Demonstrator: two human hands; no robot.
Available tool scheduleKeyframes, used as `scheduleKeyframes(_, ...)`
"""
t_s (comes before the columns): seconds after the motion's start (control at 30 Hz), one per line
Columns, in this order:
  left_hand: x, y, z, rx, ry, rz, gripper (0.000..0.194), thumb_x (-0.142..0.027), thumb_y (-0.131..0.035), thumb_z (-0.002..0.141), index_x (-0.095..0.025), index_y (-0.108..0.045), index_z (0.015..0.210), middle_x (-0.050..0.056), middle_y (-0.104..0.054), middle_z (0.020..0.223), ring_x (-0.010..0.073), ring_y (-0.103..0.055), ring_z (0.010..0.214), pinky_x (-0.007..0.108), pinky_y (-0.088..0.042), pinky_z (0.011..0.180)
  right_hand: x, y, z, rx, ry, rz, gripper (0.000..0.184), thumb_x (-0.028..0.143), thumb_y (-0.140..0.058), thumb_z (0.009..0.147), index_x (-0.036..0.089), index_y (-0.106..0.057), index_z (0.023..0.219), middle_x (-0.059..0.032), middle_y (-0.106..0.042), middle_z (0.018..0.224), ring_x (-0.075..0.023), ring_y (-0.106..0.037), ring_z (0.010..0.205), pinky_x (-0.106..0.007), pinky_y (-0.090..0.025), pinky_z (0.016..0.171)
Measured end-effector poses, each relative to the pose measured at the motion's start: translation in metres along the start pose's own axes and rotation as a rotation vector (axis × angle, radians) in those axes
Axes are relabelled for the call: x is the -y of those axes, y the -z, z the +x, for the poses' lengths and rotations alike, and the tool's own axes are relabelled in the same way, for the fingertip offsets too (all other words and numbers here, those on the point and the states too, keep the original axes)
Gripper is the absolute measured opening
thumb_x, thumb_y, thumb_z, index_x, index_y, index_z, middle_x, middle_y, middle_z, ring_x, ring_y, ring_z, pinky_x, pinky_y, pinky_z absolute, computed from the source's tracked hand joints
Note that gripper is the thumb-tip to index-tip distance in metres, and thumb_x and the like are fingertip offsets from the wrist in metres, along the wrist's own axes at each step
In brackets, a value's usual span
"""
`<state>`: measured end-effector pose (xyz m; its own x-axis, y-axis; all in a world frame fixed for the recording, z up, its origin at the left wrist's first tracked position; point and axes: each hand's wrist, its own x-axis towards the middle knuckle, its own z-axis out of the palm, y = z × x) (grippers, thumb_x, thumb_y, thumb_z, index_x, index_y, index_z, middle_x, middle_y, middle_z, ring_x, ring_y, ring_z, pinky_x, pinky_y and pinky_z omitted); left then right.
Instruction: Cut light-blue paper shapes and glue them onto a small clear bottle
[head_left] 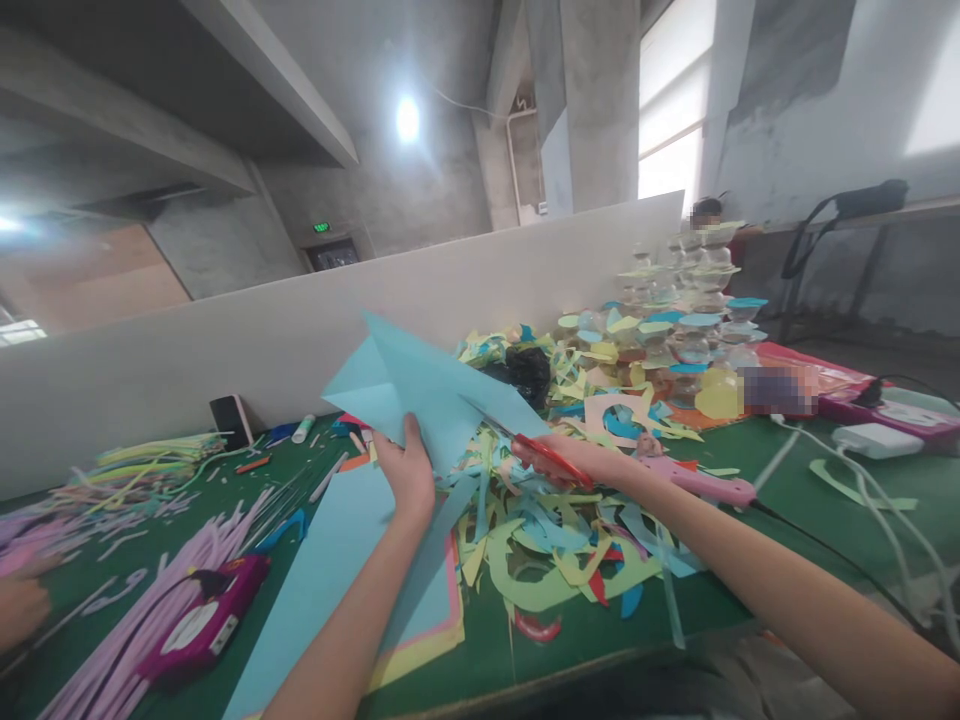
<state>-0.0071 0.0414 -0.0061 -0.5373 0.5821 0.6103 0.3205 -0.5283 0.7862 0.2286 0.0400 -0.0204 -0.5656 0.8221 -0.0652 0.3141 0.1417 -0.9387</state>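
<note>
My left hand [405,465] is closed on a light blue sheet of paper [420,385], which is raised above the table and bent into a fold. In my right hand [577,460] is a pair of scissors with red handles [551,458]. Their blades point left and lie against the right side of the blue sheet; how far the blades are apart I cannot tell. Below my left forearm lies a stack of coloured paper [322,580], blue on top with pink and yellow edges showing. Cut paper scraps [540,560] are heaped under the scissors.
A pink glue gun [697,482] with a black cord lies right of my right hand. Stacked clear cups [675,345] with paper discs stand behind it. At left are purple strips [180,560], a magenta power strip [206,615] and another person's hand [22,610].
</note>
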Motion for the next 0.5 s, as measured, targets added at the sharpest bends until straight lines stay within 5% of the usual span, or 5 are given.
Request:
scheduleKeyframes(0.23, 0.004, 0.001, 0.004, -0.045, -0.022, 0.057, 0.041, -0.045, -0.055, 0.088, -0.019, -0.052, 0.12, 0.013, -0.059, 0.125, 0.0258, -0.056, 0.116, 0.039, -0.042, 0.101, 0.019, -0.006, -0.011, -0.075, -0.064, -0.088, 0.053, 0.07, -0.054, 0.078, 0.018, -0.052, 0.077, 0.0064, -0.041, 0.046, -0.0094, -0.039, 0.04, -0.024, -0.031, 0.042)
scheduleKeyframes(0.5, -0.011, 0.0, -0.004, 0.035, 0.053, -0.002, 0.041, -0.044, -0.057, 0.087, -0.02, -0.052, 0.12, 0.012, -0.059, 0.127, 0.0246, -0.057, 0.115, 0.037, -0.045, 0.099, 0.013, -0.008, -0.012, 0.017, 0.17, -0.154, 0.05, 0.071, -0.044, 0.084, 0.022, -0.042, 0.072, 0.0044, -0.034, 0.057, -0.0108, -0.03, 0.048, -0.028, -0.034, 0.046)
